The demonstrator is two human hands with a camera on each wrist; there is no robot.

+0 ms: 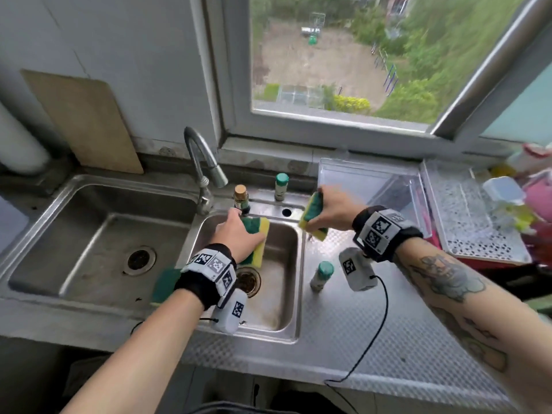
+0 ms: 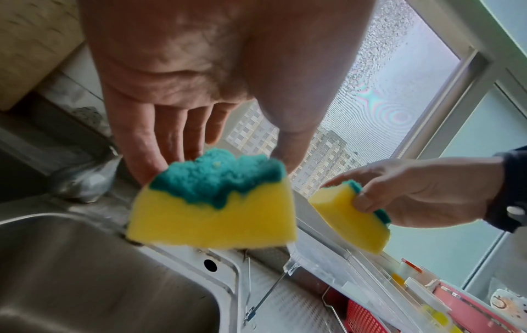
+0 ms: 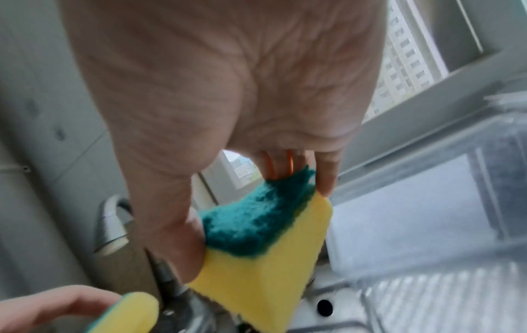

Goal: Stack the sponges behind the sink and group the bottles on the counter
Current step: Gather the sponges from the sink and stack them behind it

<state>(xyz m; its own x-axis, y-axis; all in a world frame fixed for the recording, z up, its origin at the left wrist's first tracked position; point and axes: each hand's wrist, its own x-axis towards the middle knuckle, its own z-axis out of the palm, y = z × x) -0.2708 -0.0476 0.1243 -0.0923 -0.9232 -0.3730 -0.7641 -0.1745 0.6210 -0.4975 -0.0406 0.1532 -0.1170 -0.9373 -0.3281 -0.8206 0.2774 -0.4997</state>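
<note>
1. Head view: the left hand (image 1: 239, 234) grips a sponge (image 1: 257, 234) over the small sink basin (image 1: 280, 321), just in front of the tap (image 1: 206, 171). The right hand (image 1: 331, 210) grips a second sponge (image 1: 312, 216) over the basin's right rim. A third sponge (image 1: 164, 282) lies on the divider left of the basin. A cork-topped bottle (image 1: 241, 200) and a green-capped bottle (image 1: 280, 186) stand behind the basin; another green-capped bottle (image 1: 321, 276) stands on the counter to its right.
2. Left wrist view: fingers and thumb pinch the first sponge by its green scouring side, the yellow foam hanging free.
3. Right wrist view: thumb and fingers clamp the second sponge across its short edges.
4. Handling: the sponges look light and soft, so they probably squash under a tight pinch. Holding the long sides lightly should let them land flat and stack squarely.
</note>
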